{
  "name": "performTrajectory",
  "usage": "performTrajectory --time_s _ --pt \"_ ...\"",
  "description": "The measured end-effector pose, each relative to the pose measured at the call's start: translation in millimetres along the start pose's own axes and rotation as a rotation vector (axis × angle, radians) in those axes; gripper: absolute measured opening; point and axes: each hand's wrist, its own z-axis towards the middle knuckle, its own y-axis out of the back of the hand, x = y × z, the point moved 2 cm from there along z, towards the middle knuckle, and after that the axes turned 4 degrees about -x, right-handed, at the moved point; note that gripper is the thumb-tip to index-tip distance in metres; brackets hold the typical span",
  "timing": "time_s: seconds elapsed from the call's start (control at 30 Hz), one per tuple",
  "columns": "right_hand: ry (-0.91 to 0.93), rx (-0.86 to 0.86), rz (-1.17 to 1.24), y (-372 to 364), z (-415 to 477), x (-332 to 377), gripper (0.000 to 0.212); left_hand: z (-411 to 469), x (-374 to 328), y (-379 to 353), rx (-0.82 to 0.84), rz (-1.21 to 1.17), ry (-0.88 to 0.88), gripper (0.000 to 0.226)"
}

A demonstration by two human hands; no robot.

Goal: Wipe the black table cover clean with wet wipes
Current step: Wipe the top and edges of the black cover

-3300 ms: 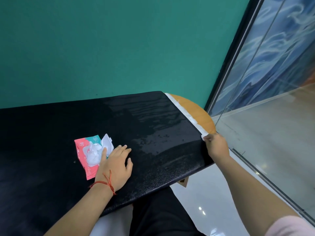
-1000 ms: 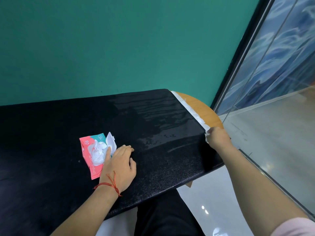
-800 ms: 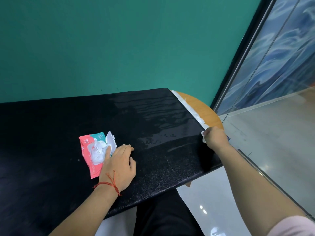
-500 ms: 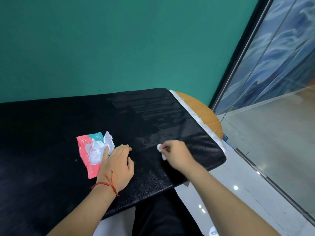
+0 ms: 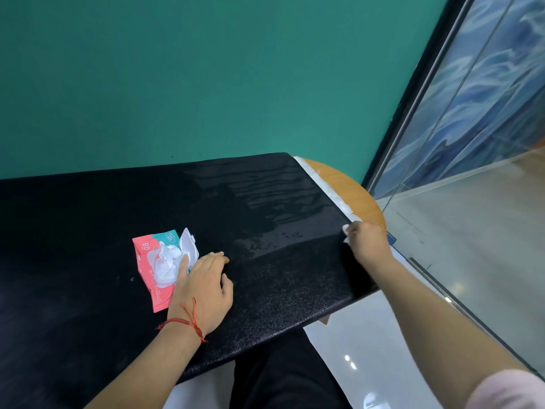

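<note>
Back at the right edge of the cover point(image 5: 88, 231) from its middle, my right hand point(image 5: 368, 243) pinches a wipe point(image 5: 345, 230) to scrub there, while my flat left hand point(image 5: 203, 287) pins the cover beside the pack point(image 5: 147, 261).

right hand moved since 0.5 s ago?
Yes. The right hand, gripping a wet wipe, went rightward from mid-cover, near the wipes pack, to the right edge of the black table cover.

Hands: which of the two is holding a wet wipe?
The right hand, at the right edge of the black table cover, grips a white wet wipe. The left hand rests flat beside the wipe pack, holding nothing.
</note>
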Motion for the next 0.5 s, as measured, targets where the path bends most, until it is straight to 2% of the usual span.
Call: performTrajectory --time_s 0.2,0.3,0.5 --pt "-0.084 -0.047 -0.040 -8 30 8 0.030 0 1 0 -0.018 -0.023 0.010 0.035" --pt "-0.111 -0.078 0.048 -17 27 21 0.029 1 1 1 -0.035 -0.040 0.017 0.036" --pt "0.056 -0.092 0.028 -42 -7 90 0.021 1 1 5 -0.079 -0.016 0.070 0.041"
